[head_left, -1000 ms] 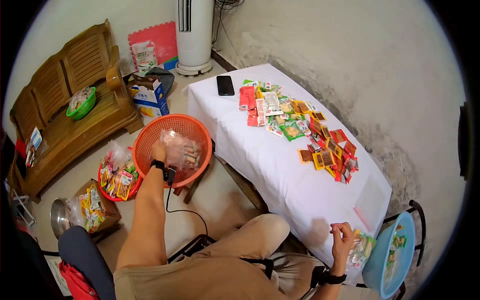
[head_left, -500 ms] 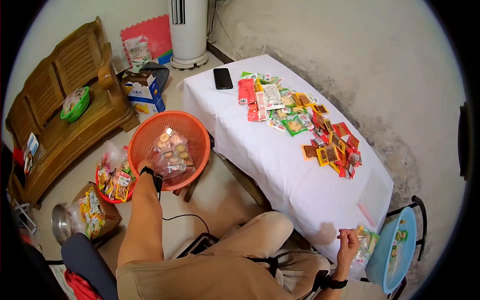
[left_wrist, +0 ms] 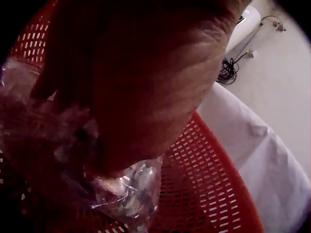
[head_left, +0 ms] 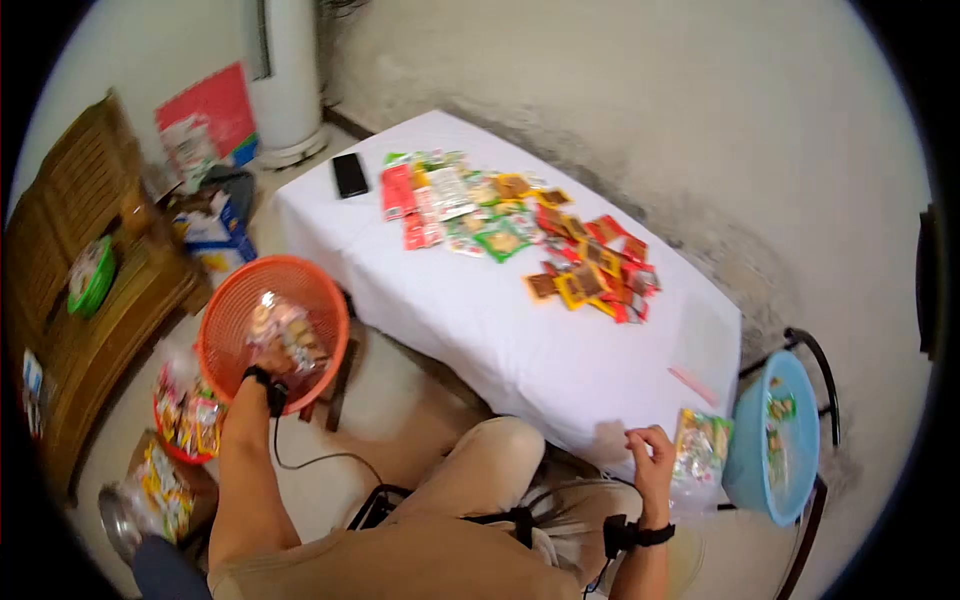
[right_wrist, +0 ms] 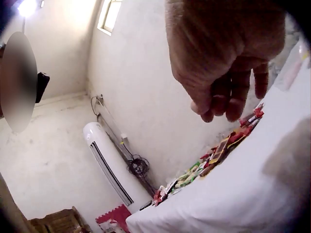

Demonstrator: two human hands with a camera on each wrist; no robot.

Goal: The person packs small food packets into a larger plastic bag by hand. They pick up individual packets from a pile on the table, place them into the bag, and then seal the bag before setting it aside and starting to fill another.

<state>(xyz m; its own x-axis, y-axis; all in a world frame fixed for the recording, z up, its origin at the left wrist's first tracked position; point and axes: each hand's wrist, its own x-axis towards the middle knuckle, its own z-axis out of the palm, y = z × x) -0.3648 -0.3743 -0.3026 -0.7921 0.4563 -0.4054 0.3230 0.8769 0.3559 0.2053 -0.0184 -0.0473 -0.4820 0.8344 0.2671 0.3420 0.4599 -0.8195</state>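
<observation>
Inside the orange-red plastic basket [head_left: 222, 315], my left hand [head_left: 270, 362] grips a clear plastic bag [head_left: 292, 335] of small wrapped snacks. The left wrist view shows fingers and thumb bent down onto the bag [left_wrist: 129, 194], with the fingertips partly hidden in shadow and film. My right hand [head_left: 652, 458] hangs with loosely curled fingers by the near edge of the white-covered table [head_left: 470, 330] and holds nothing. Just right of it lies a clear bag of green and yellow packets [head_left: 702, 445]. Snack packets in red, yellow, brown and green [head_left: 590, 275] spread across the table.
A black phone [head_left: 350, 175] lies at the table's far left corner. To the right stands a blue basin [head_left: 745, 455] with packets inside. A red basket of snacks [head_left: 190, 415], a cardboard box [head_left: 200, 490] and a wooden bench [head_left: 120, 310] are on the left.
The head view has swung right, shifting the table leftward. In the basket, the bag has turned and settled lower, with my left hand now further over its near side. My right hand stays loosely curled.
</observation>
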